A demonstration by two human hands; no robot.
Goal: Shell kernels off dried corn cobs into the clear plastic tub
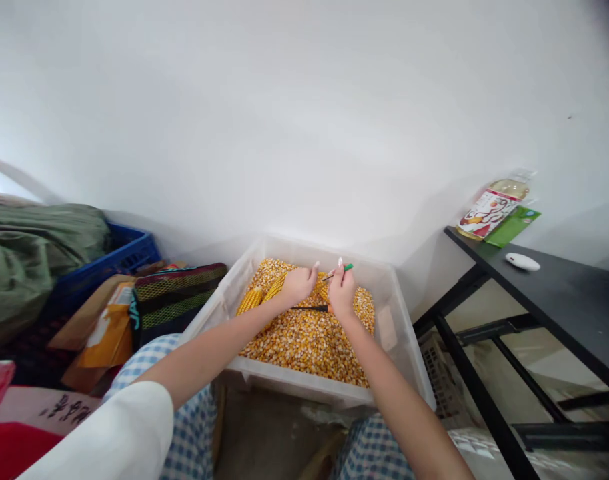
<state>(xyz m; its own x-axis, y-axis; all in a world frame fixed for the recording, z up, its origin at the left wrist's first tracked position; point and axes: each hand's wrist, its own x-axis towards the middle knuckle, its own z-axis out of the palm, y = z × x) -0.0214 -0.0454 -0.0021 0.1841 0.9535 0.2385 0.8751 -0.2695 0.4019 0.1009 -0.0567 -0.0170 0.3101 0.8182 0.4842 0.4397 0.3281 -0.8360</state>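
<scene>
A large translucent plastic bin [304,381] holds a heap of loose corn kernels [304,347]. My left hand [298,287] is closed over the heap, around what looks like a yellow corn cob [322,283] that is mostly hidden. Facing it, my right hand [341,291] grips a thin screwdriver with a green handle [348,267], its shaft pointing toward my left hand. Other whole cobs [249,301] lie at the left of the heap. Below my hands, a black tool [308,308] with an orange part rests on the kernels.
A black table [564,287] at the right bears a bottle [491,210], a green packet [513,225] and a white oval object [522,262]. To the left are a blue crate [134,248] with green cloth, a mesh bag [181,293] and cardboard. A white wall stands behind.
</scene>
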